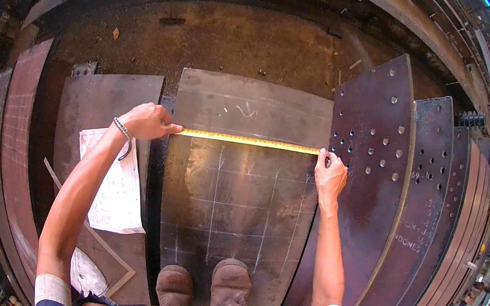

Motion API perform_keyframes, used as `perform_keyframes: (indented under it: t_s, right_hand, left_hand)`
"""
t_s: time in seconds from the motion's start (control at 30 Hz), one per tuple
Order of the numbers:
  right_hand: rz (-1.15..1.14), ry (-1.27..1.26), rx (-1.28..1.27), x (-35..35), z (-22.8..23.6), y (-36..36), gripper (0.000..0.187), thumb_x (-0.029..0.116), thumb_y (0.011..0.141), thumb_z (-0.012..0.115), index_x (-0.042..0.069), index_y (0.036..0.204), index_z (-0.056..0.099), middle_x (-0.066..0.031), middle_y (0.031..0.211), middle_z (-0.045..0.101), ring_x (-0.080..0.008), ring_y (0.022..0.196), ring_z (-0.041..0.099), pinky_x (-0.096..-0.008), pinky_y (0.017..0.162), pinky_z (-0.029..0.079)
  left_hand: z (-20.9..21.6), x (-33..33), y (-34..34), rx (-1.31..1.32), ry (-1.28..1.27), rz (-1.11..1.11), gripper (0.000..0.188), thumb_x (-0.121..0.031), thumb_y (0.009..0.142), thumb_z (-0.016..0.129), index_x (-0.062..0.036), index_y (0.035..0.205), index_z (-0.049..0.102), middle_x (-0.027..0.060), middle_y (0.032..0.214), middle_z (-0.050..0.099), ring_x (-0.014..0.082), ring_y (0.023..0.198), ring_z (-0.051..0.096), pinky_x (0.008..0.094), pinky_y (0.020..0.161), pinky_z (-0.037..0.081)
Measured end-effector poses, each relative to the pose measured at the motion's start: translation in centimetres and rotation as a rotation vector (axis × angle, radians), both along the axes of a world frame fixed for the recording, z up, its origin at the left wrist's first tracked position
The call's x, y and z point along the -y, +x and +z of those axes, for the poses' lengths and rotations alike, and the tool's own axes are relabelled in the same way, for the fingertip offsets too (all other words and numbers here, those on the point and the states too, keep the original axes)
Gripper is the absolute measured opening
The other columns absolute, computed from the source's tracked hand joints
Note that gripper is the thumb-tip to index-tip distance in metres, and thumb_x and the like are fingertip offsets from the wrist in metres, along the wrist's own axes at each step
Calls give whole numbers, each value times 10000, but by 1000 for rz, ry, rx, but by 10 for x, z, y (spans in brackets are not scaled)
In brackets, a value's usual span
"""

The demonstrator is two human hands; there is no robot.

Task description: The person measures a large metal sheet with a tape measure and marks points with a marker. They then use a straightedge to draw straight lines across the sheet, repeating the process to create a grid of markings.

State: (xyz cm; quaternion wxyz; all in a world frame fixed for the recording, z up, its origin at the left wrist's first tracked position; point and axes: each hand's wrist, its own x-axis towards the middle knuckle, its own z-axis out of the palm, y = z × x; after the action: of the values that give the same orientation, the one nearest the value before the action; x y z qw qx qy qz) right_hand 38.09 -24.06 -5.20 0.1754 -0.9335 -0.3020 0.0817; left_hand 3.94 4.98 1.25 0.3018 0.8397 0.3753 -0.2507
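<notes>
A yellow tape measure (pixel 246 141) is pulled taut from side to side over a steel plate (pixel 250 113). At the plate's left edge, my left hand (pixel 148 121) pinches one end of the tape between thumb and fingers. My right hand (pixel 332 176) is closed on the other end at the right edge; its fingers hide part of what it holds. White chalk lines and small arrows form a grid on the plate below the tape. My boots (pixel 231 285) rest at the plate's near end.
Left of the plate, a sheet of paper (pixel 113 188) lies on another steel plate (pixel 112 94), near a flat square (pixel 116 266). On the right stands a dark plate with drilled holes (pixel 365 189), with more plates (pixel 432 179) beyond. Brown ground (pixel 223 37) stretches ahead.
</notes>
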Motion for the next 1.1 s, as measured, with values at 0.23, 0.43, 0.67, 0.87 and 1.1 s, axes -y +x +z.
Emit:
perform_keyframes:
  t_s: [0.23, 0.43, 0.67, 0.87, 1.1]
  right_hand:
    - [-23, -15, -41, -6, 2, -1, 388, 378, 958, 596, 17, 991, 736, -215, 910, 706, -414, 858, 682, -495, 748, 525]
    - [-32, -24, -66, -5, -1, 2, 405, 398, 954, 602, 16, 983, 733, -208, 920, 714, -404, 863, 689, -483, 749, 529]
    - [-56, -41, -94, -5, 3, 2, 410, 414, 955, 603, 23, 991, 722, -202, 914, 719, -402, 874, 694, -477, 761, 530]
    - [-73, -41, -112, -7, 4, 3, 407, 418, 957, 602, 29, 1005, 712, -204, 919, 724, -402, 890, 698, -473, 772, 533]
    - [-70, -3, -98, -6, 1, 2, 397, 414, 957, 607, 30, 998, 701, -203, 880, 725, -396, 864, 705, -472, 762, 536]
  left_hand:
    - [-7, -12, 0, 11, 12, 36, 400, -447, 882, 687, -61, 818, 768, 126, 714, 714, 281, 689, 692, 418, 687, 531]
    - [2, -18, 9, -93, -47, 69, 317, -404, 880, 698, -103, 868, 797, 111, 792, 745, 265, 801, 718, 378, 763, 544]
    - [5, -17, 19, -213, 43, 38, 317, -443, 847, 696, -145, 839, 805, 104, 829, 754, 273, 824, 718, 373, 781, 546]
    - [-10, -22, 8, -110, 11, 53, 336, -455, 852, 706, -133, 839, 802, 99, 767, 743, 257, 737, 709, 385, 717, 542]
    - [-16, -24, 6, -109, -25, 59, 348, -458, 861, 695, -127, 819, 797, 86, 748, 738, 239, 710, 699, 386, 702, 537]
